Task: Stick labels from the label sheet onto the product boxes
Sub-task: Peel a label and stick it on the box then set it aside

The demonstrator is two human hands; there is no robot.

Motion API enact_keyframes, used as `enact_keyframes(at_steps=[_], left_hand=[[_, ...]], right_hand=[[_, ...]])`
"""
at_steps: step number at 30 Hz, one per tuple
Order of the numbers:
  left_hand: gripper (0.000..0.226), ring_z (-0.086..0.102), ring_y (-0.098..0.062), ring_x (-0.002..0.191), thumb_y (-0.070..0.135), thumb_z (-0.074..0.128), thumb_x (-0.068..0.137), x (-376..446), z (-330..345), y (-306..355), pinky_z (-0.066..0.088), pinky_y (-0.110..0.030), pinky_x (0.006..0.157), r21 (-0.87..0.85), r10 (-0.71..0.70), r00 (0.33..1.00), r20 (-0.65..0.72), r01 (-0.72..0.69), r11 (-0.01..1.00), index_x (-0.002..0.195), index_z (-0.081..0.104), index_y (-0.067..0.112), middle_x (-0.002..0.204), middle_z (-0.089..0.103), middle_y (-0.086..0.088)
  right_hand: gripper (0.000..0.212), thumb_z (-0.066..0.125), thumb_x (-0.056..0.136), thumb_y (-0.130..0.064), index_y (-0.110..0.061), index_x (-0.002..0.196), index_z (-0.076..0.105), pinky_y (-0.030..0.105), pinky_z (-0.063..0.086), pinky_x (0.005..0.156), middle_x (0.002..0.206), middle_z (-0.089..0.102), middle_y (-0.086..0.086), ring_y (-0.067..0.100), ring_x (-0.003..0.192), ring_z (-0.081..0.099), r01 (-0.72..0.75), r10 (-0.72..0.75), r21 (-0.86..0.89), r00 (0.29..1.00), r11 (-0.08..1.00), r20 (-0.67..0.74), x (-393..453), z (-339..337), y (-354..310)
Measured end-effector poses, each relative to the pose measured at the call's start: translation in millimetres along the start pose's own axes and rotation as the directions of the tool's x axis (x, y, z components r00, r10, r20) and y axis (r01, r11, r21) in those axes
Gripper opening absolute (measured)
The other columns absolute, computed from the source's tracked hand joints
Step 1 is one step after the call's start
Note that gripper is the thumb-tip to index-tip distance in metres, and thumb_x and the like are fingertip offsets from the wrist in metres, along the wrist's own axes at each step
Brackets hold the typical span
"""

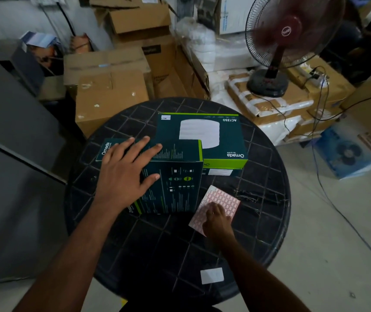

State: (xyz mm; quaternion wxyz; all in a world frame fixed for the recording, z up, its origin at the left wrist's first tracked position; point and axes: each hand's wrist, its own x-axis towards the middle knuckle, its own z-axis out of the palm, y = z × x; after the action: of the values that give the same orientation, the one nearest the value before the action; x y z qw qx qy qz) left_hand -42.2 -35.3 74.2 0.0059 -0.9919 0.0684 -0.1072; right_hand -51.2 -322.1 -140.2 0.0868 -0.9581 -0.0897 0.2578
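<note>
A round black bench [259, 233] with a grid pattern on its top carries two dark green product boxes with lime edges. The near box [171, 176] sits toward the left of the bench, its printed sides showing small white text and icons. The left hand [126, 174] lies flat on top of this box, fingers straight and spread, the thumb reaching over the front face; it presses on the box rather than gripping it. The far box [204, 136] lies flat just behind and to the right, touching or nearly touching the near one, its top showing a white round device and the lettering "Omada" and "AC1350"; a small white label [165, 118] sits at its far left corner. The label sheet [221, 199], white with rows of small red-outlined labels, lies flat on the bench just right of the near box. The right hand [216, 219] rests on the sheet's near part with its fingers bent down onto the labels; whether it pinches one, I cannot tell. A white rectangle of paper [212, 275] lies near the bench's front edge. Behind the bench stand cardboard cartons [110, 86], and at the right a fan [292, 32] with dark red blades stands on wrapped parcels.
</note>
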Motion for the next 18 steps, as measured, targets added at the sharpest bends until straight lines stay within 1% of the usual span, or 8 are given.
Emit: enact_keyframes(at_steps=[2, 4, 7, 10, 12, 14, 16, 18], left_hand=[[0.072, 0.032, -0.027, 0.147, 0.067, 0.043, 0.089, 0.5, -0.1, -1.3, 0.026, -0.051, 0.115, -0.009, -0.004, 1.0, 0.002, 0.004, 1.0, 0.155, 0.026, 0.043, 0.161, 0.034, 0.006], [0.072, 0.032, -0.027, 0.147, 0.068, 0.043, 0.089, 1.2, -0.6, -2.6, 0.026, -0.05, 0.115, -0.007, -0.006, 1.0, 0.004, 0.006, 1.0, 0.155, 0.026, 0.043, 0.161, 0.034, 0.006], [0.072, 0.032, -0.027, 0.146, 0.068, 0.043, 0.089, 3.0, -0.9, -5.7, 0.028, -0.05, 0.113, -0.021, -0.012, 1.0, 0.005, 0.012, 1.0, 0.154, 0.026, 0.043, 0.161, 0.035, 0.006], [0.072, 0.032, -0.026, 0.147, 0.068, 0.042, 0.089, 4.0, -1.5, -11.6, 0.029, -0.05, 0.112, -0.037, -0.032, 0.999, 0.012, 0.032, 0.999, 0.155, 0.025, 0.044, 0.161, 0.033, 0.007], [0.072, 0.031, -0.026, 0.146, 0.068, 0.043, 0.089, 3.7, -1.9, -14.5, 0.029, -0.05, 0.111, -0.043, -0.035, 0.999, 0.013, 0.035, 0.998, 0.155, 0.025, 0.044, 0.161, 0.033, 0.008], [0.072, 0.032, -0.026, 0.146, 0.068, 0.043, 0.089, 3.3, -2.4, -15.2, 0.03, -0.05, 0.111, -0.049, -0.032, 0.999, 0.014, 0.032, 0.998, 0.155, 0.025, 0.044, 0.161, 0.033, 0.007], [0.072, 0.032, -0.026, 0.146, 0.067, 0.044, 0.089, 3.8, -2.8, -14.7, 0.031, -0.051, 0.11, -0.054, -0.028, 0.999, 0.017, 0.029, 0.998, 0.155, 0.026, 0.043, 0.161, 0.033, 0.007], [0.072, 0.032, -0.026, 0.146, 0.067, 0.044, 0.089, 3.5, -2.4, -14.5, 0.031, -0.051, 0.11, -0.06, -0.027, 0.999, 0.017, 0.028, 0.998, 0.155, 0.027, 0.043, 0.161, 0.034, 0.007]], right_hand=[[0.063, 0.045, 0.102, -0.026, -0.007, 0.157, 0.021, 0.059, 0.027, 0.119, 0.168, 0.008, 0.015, 0.034, 0.155, 0.006, -0.003, 0.003, 0.041, 1.0, 0.999, -0.001, 14.4, -8.3, 6.2], [0.063, 0.046, 0.101, -0.026, -0.004, 0.155, 0.023, 0.059, 0.029, 0.119, 0.167, 0.013, 0.016, 0.034, 0.154, 0.009, 0.027, -0.027, 0.066, 1.0, 0.997, 0.002, 30.8, -18.0, 11.9], [0.064, 0.049, 0.099, -0.026, -0.004, 0.154, 0.026, 0.06, 0.031, 0.117, 0.165, 0.018, 0.016, 0.035, 0.153, 0.013, 0.073, -0.074, 0.053, 0.997, 0.996, 0.016, 49.9, -29.0, 14.5], [0.066, 0.049, 0.1, -0.026, -0.006, 0.157, 0.021, 0.061, 0.028, 0.119, 0.167, 0.015, 0.015, 0.036, 0.154, 0.009, 0.103, -0.104, 0.036, 0.994, 0.994, 0.026, 61.5, -33.9, 10.0], [0.065, 0.049, 0.101, -0.026, -0.006, 0.157, 0.022, 0.062, 0.029, 0.118, 0.167, 0.016, 0.015, 0.035, 0.154, 0.011, 0.122, -0.122, 0.028, 0.992, 0.992, 0.027, 68.9, -34.6, 8.6], [0.061, 0.05, 0.1, -0.026, -0.006, 0.154, 0.029, 0.06, 0.033, 0.116, 0.165, 0.023, 0.016, 0.034, 0.153, 0.017, 0.13, -0.13, 0.042, 0.991, 0.991, 0.018, 73.6, -37.0, 7.4], [0.054, 0.05, 0.1, -0.027, -0.006, 0.149, 0.037, 0.057, 0.039, 0.113, 0.16, 0.033, 0.015, 0.033, 0.148, 0.028, 0.106, -0.105, 0.045, 0.994, 0.993, -0.01, 73.8, -41.8, 5.2], [0.048, 0.048, 0.1, -0.028, -0.009, 0.144, 0.042, 0.053, 0.046, 0.104, 0.153, 0.043, 0.013, 0.032, 0.14, 0.04, 0.06, -0.057, 0.028, 0.993, 0.998, -0.102, 70.3, -46.5, 2.7]])
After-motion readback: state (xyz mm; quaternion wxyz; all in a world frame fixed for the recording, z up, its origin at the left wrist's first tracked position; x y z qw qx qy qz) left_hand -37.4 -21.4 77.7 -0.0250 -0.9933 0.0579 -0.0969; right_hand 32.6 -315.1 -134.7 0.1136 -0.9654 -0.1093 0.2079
